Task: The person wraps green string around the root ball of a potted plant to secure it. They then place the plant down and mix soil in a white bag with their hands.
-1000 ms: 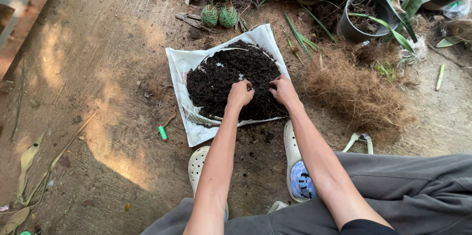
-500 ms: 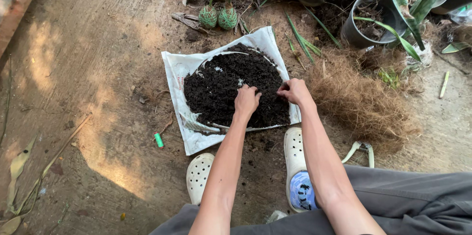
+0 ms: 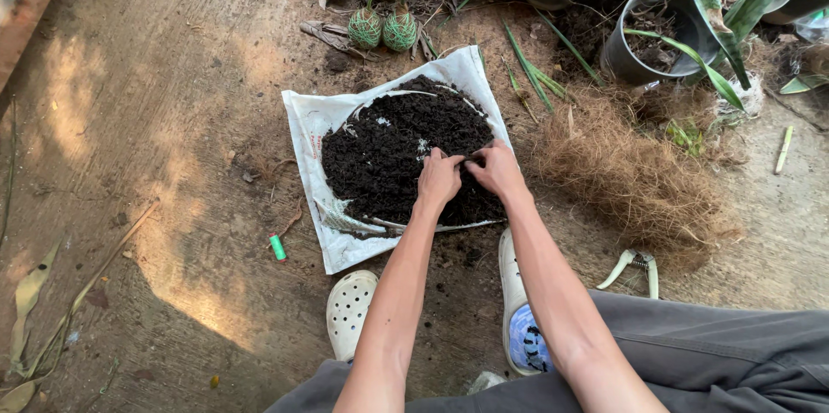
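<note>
- Soil (image 3: 389,154), dark and crumbly, is lying in a rounded heap on a white plastic sheet (image 3: 315,119) spread flat on the bare ground, straight ahead of the person's feet.
- The sheet is sitting askew: its long axis is running from the near-left corner up to the far-right corner, and that far corner is pointing toward the pots.
- Going from the left, a small green lighter-like stick (image 3: 277,246) is lying on the ground just beside the sheet's near-left corner.
- Two white perforated clogs (image 3: 349,309) are standing just below the sheet's near edge.
- The left hand (image 3: 439,180) is resting palm-down on the near-right part of the heap, its fingers curling into the soil.
- The right hand (image 3: 496,169) is lying just beside it, fingers bent and pinching at soil; the two hands are nearly touching at the fingertips.
- Compared with a second ago, both hands are sitting closer together and nearer the heap's right edge, where before they were apart and flatter on the soil.
- Two round green-wrapped plant balls (image 3: 382,28) are standing beyond the sheet's far edge.
- A heap of brown coconut fibre (image 3: 630,175) is lying to the right of the sheet, touching its edge.
- Pale-handled pruning shears (image 3: 635,264) are lying near the fibre, beside the person's grey trouser leg.
- Dark plastic pots (image 3: 648,28) with long striped leaves are standing at the far right.
</note>
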